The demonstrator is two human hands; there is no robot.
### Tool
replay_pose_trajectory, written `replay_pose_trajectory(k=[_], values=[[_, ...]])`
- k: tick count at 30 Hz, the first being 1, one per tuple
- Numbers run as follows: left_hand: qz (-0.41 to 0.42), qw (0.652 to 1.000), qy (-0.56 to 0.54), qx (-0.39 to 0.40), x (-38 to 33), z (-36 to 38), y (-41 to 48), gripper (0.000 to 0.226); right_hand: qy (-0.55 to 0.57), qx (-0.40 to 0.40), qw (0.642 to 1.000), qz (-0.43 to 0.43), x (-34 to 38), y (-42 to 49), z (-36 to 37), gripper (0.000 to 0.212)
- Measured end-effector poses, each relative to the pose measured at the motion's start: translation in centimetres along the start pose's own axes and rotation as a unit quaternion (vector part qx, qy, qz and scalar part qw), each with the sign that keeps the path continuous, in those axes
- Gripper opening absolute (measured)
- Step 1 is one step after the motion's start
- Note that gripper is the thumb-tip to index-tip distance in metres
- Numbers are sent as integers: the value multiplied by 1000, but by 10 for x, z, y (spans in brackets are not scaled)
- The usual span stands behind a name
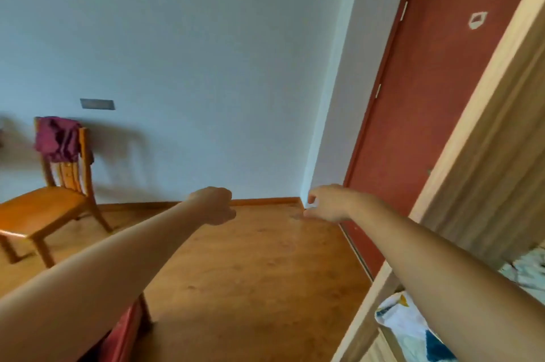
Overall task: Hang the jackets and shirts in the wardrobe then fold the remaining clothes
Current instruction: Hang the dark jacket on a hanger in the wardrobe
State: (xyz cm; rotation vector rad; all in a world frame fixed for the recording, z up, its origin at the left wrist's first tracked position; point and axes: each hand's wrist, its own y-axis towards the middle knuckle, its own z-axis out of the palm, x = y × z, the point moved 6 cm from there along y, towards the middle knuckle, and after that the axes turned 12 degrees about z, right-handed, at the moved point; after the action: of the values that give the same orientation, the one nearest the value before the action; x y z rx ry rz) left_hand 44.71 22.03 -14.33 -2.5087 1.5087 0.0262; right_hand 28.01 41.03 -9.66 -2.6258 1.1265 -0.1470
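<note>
Above the wooden floor [250,273], both bare arms reached straight forward, the left hand [215,205] curled into a fist that held nothing. The right hand [327,202] had its fingers bent with the thumb near the forefinger, though blur hid whether they pinched anything. A maroon garment [57,139] hung over the chair [44,208] back at far left, well apart from the wardrobe [486,155] at right.

I count two hands, my left hand [216,205] and my right hand [324,204]. One wooden chair [44,208], with one maroon garment [57,137] on its back. One grey wall plate [97,104]. One red door [427,96] bearing two pale hinges, upper hinge [403,10] and lower hinge [378,90], and one white mark [477,20]. I see patterned cloth [395,317] in two patches.
</note>
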Motion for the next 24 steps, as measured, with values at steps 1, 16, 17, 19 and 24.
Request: replay_pose_trajectory(k=[1,16,17,19,24], values=[[-22,1000,-9,3,27,3,-7,46,-10,1,1000,-24,28,12,1,49],[-309,942,-124,-35,357,48,-160,52,-126,34,938,-322,451,100,46,47],[-331,934,-130,-32,371,54,-175,51,-135,41,930,-340,474,99,53,49],[-372,917,-140,-26,395,68,-204,49,-155,54,913,-374,518,96,70,50],[-462,874,-148,-14,441,107,-272,45,-200,88,867,-448,621,85,115,55]])
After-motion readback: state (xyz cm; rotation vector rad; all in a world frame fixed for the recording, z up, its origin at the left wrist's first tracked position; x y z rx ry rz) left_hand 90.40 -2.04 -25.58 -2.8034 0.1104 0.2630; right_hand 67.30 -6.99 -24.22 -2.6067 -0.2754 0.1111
